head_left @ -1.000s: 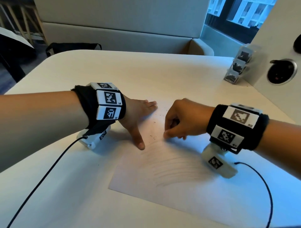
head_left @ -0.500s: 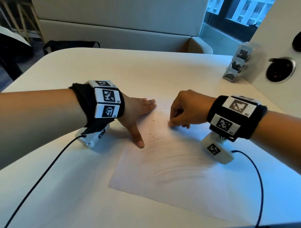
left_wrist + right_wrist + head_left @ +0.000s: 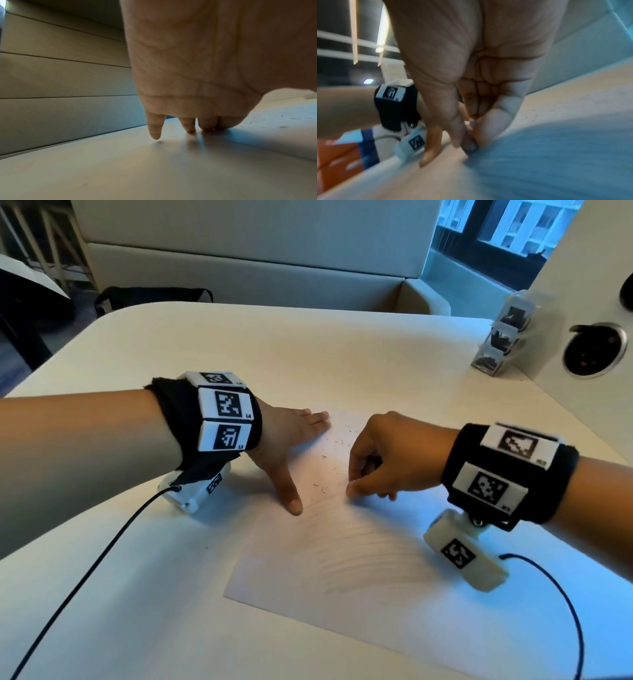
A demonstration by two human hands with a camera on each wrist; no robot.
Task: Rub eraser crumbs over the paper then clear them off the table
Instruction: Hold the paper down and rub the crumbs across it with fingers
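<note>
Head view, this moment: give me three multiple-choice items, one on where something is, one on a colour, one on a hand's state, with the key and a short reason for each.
1. Where do the eraser crumbs lie?
A. on the paper, between the two hands
B. on the bare table by the near edge
C. in the clear holder at the wall

2. What colour is the paper?
A. yellow
B. white
C. black

3. How is the left hand set?
A. closed in a fist above the table
B. flat, fingers straight, pressing the paper's far left corner
C. curled round a pencil

Key: 1 A, dark specks scatter on the sheet between the left hand and the right hand. 2 B, the sheet is white with faint grey strokes. 3 B, its fingers and thumb lie spread on the sheet.
</note>
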